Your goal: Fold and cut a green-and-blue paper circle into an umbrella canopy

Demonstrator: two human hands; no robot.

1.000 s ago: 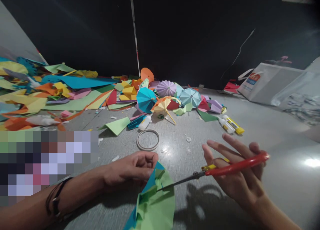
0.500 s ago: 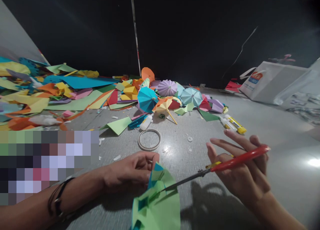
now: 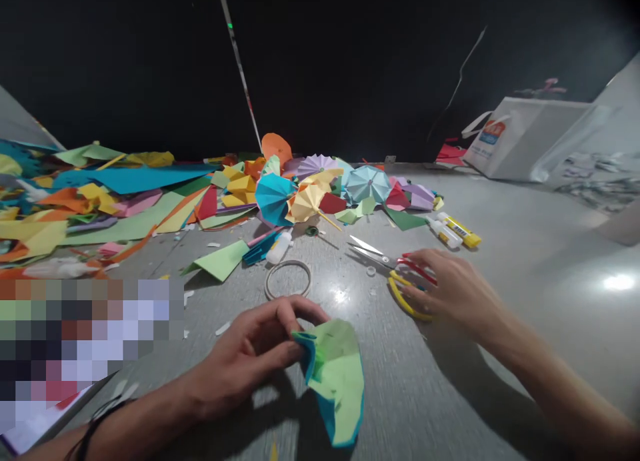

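Observation:
My left hand [image 3: 265, 354] pinches a folded paper piece [image 3: 343, 374], light green on one face and blue on the other, by its upper left edge. The paper curls and hangs over the grey table. To the right, my right hand [image 3: 450, 281] has its fingers closed about the handles of the scissors [image 3: 387, 264], one loop red and the other yellow. The blades are spread and point away to the left, low over the tabletop. My fingers partly hide the red loop. A roll of tape [image 3: 289, 280] lies just beyond my left hand.
Folded paper umbrellas, one blue [image 3: 275, 199] and one pale blue [image 3: 369, 185], stand at the back among coloured paper scraps. A glue bottle [image 3: 279, 247], a yellow glue stick [image 3: 461, 231] and a white bag [image 3: 525, 137] are around. Blurred blocks cover the lower left.
The scissors have come away from the green and blue paper, moving up and outward to low over the table. My left hand still has the paper, which has turned. The view has shifted slightly.

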